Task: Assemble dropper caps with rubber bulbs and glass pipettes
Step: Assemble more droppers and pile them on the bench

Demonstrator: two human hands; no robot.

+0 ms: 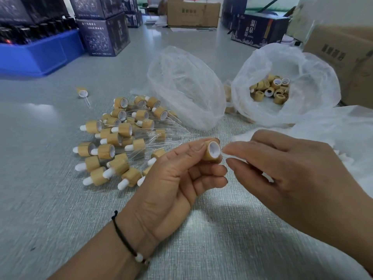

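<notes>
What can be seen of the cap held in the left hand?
The cap is a short cylinder with a bamboo-look outer wall and a white lining. Its open mouth faces up and toward the camera, tilted to the right. The left hand pinches it between thumb and fingertips above the grey table. The right hand pinches a clear glass pipette whose tip sits at the cap's mouth. Whether a bulb is fitted is hidden.

Packing workshop: stacked cartons [193,12], printed product boxes [105,34], blue bin [40,55] w/ bottles.
</notes>
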